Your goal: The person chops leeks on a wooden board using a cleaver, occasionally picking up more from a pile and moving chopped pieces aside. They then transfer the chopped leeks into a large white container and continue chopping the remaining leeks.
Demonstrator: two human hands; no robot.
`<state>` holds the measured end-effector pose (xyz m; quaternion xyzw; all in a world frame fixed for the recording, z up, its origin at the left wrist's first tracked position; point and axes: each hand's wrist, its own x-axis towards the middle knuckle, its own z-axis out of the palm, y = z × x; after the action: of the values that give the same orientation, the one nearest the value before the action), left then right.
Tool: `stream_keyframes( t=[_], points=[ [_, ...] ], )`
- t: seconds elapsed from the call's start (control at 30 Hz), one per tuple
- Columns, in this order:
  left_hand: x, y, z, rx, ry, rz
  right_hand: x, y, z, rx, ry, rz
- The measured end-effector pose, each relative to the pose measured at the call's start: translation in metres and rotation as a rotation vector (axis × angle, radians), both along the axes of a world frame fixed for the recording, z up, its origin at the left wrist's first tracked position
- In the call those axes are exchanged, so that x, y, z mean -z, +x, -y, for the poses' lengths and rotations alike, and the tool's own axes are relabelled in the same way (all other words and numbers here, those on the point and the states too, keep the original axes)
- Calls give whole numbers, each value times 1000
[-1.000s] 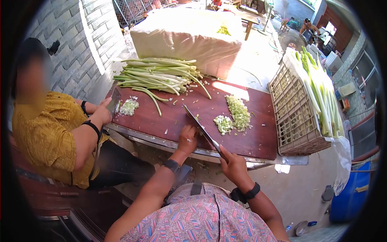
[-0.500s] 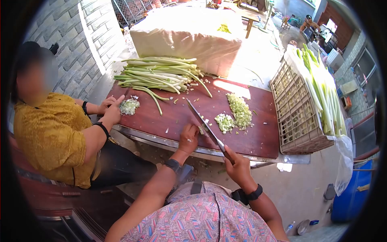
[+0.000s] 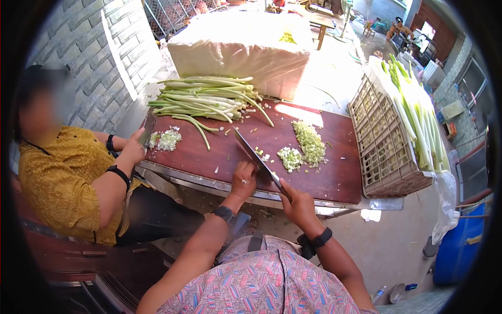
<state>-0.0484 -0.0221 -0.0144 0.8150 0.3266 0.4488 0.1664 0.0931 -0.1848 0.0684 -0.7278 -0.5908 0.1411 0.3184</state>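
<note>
My right hand [image 3: 300, 201] grips the dark handle of a long, wide-bladed kitchen knife [image 3: 254, 155]. Its blade slants up and left over the dark red board [image 3: 235, 175]. Beside the blade, my left hand [image 3: 244, 179] is closed with fingers curled down on the board; whatever lies under the fingertips is hidden by hand and blade. A small pale bit sticks to its back. Right of the knife are chopped green onions in a small pile [image 3: 290, 159] and a longer pile [image 3: 309, 142]. Whole green onions [image 3: 204, 98] lie heaped at the board's back left.
A co-worker in a yellow top [image 3: 68, 183] holds a knife [image 3: 148, 128] at the left, by chopped onion [image 3: 166, 140]. A plastic crate [image 3: 384, 141] with long green onions [image 3: 415, 115] stands at the right. Behind is a cloth-covered block [image 3: 235, 52].
My right hand and the knife have shifted slightly left, bringing the blade closer to my left hand, which stays in place. The co-worker's hands have drawn back from their chopped pile.
</note>
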Motion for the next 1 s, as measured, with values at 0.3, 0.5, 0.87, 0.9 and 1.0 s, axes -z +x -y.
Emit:
stream_keyframes(
  t=[0.3, 0.5, 0.87, 0.9, 1.0],
  points=[
    [0, 0, 0, -37, -26, 48, -10, 11, 22, 51, 89, -52],
    [7, 0, -3, -63, -8, 43, -19, 5, 38, -7, -15, -16],
    [-5, 0, -2, -45, -8, 14, -8, 2, 3, 8, -38, -138],
    [-5, 0, -2, -49, -1, 13, -2, 2, -2, 4, -31, -140],
    [-4, 0, -1, -26, -30, 15, 12, 8, -17, 73, 49, -264]
  ],
)
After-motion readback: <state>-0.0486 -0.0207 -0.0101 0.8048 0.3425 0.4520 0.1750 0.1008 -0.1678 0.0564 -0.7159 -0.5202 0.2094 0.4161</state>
